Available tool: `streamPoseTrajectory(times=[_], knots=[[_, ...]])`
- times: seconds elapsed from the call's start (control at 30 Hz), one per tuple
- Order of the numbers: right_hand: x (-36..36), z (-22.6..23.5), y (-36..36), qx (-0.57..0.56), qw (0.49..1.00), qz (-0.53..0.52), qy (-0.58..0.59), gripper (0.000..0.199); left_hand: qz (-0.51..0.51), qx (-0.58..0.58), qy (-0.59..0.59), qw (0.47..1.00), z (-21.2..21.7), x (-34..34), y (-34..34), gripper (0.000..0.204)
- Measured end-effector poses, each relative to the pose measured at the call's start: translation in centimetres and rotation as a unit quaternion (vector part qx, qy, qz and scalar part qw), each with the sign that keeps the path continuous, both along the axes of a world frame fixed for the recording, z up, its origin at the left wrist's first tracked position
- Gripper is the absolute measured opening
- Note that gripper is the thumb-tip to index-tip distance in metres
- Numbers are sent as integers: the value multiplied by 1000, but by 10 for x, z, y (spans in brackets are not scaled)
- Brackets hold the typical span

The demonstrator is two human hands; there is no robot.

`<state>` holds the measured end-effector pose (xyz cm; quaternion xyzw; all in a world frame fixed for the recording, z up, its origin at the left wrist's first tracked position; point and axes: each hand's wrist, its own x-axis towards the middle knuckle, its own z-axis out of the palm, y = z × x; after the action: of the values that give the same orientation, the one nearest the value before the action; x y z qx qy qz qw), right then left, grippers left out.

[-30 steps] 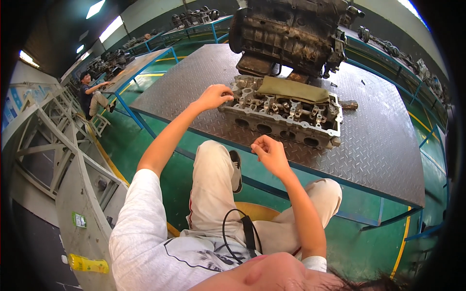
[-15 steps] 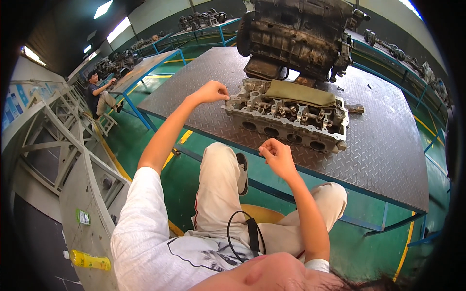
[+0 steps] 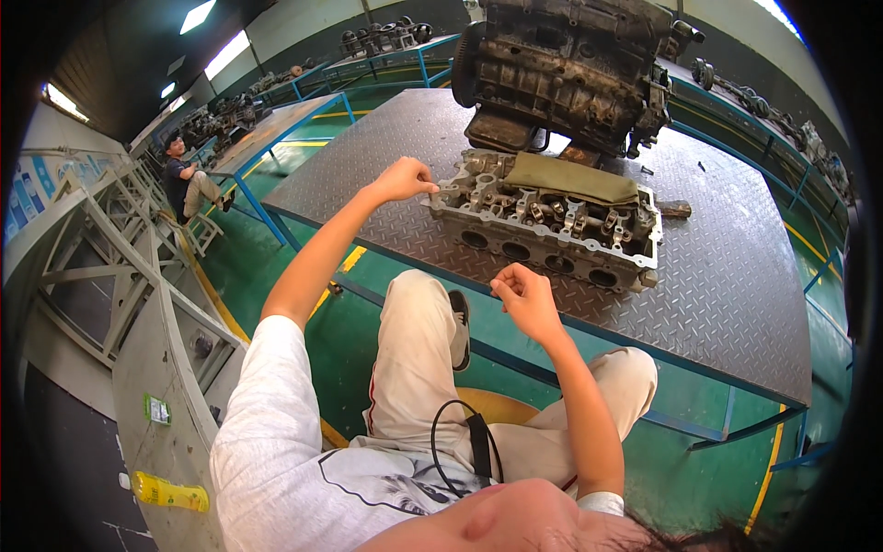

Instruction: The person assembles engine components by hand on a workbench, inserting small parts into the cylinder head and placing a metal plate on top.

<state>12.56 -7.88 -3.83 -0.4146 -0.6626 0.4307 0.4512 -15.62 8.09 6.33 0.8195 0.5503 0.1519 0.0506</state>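
A metal cylinder head (image 3: 543,241) lies on the steel-topped table in front of me, its valve gear showing on top and several round ports along the near side. Across its far edge rests a folded olive-green cloth (image 3: 570,178). My left hand (image 3: 405,179) is at the head's left end, fingers curled down, the tips at its corner. Whether they pinch a small part there is hidden. Short of the table's near edge, my right hand (image 3: 522,293) hovers with thumb and fingers drawn together. Anything between them is too small to make out.
Behind the cylinder head stands a dark engine block (image 3: 570,78). A wooden piece (image 3: 674,210) pokes out at the head's right end. At far left, a yellow bottle (image 3: 171,492) lies on a grey surface. Another person (image 3: 191,179) sits by a farther table.
Both hands hold nearly the same place and shape. The view has shifted very slightly. The other person's arm, earlier stretched toward the far table, is now drawn in closer to the body.
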Motion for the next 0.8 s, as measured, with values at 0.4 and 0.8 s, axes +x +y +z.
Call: streamPoseTrajectory(times=[0.4, 0.8], knots=[[2, 0, -2, -1, 1000, 4, 9, 13, -53, -8, 3, 999, -1, -5, 5, 23], [5, -1, -1, -1, 1000, 5, 16, 13, -88, -3, 14, 996, 3, -4, 2, 19]])
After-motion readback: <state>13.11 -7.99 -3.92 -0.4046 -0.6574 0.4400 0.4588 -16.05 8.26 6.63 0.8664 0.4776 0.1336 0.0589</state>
